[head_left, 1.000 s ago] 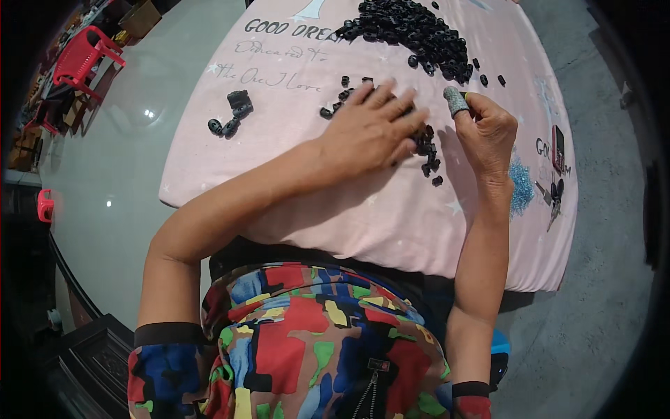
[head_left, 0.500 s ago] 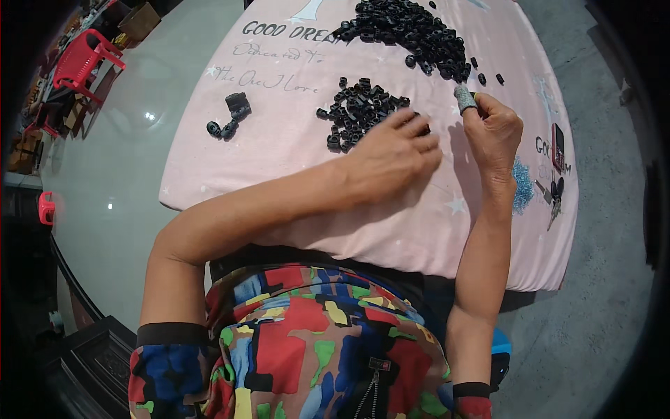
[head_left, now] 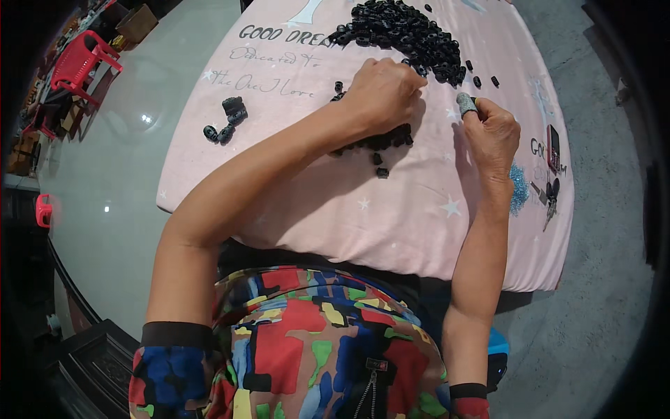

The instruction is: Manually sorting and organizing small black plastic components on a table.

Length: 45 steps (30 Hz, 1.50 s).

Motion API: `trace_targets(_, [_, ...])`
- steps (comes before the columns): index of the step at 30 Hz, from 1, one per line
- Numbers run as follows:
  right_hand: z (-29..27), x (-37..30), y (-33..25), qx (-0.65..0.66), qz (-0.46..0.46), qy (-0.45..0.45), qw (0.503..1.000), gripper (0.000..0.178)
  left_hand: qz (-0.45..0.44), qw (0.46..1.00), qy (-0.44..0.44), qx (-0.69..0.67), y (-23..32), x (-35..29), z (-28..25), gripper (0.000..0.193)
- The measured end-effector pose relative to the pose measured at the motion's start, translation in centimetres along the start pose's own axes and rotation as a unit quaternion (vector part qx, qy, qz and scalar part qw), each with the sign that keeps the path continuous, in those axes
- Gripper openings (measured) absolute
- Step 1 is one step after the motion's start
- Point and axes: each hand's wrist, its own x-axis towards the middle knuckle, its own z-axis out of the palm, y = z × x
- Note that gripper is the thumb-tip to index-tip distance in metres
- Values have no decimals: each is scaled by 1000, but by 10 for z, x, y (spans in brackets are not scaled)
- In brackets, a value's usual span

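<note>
Over the pink cloth, my left hand (head_left: 386, 94) reaches to the near edge of a large pile of small, barrel-like black plastic pieces (head_left: 401, 35). Its fingers are curled together, and what they pinch, if anything, is hidden. Beneath that hand and wrist lies a second, smaller pile of black pieces (head_left: 391, 137), partly covered. My right hand (head_left: 495, 133) stays closed to the right of both piles. A grey cover (head_left: 466, 104) wraps one of its digits, and a bit of something dark shows beside it, too small to name.
A few joined black pieces (head_left: 227, 121) lie at the left. On the right are a heap of tiny blue bits (head_left: 518, 190), a red-edged phone (head_left: 553, 148) and keys (head_left: 551, 199). A red plastic chair (head_left: 85, 64) stands on the floor at far left.
My left hand has moved away from me, from the smaller pile's right side to the large pile's edge, and its fingers have curled. Two loose pieces now show below the smaller pile.
</note>
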Motion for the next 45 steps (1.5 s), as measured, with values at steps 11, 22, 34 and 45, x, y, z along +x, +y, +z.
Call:
trace_targets(11, [-27, 18, 49, -43, 75, 120, 989, 32, 53, 989, -136, -28, 9, -15, -4, 17])
trace_targets(22, [-29, 25, 61, 111, 46, 329, 937, 26, 93, 978, -68, -172, 77, 36, 80, 20])
trace_targets(34, [-18, 14, 42, 329, 76, 78, 938, 14, -75, 931, -46, -354, 60, 38, 49, 15])
trace_targets(45, [1, 2, -4, 440, 31, -133, 888, 28, -200, 845, -60, -492, 7, 23, -9, 21])
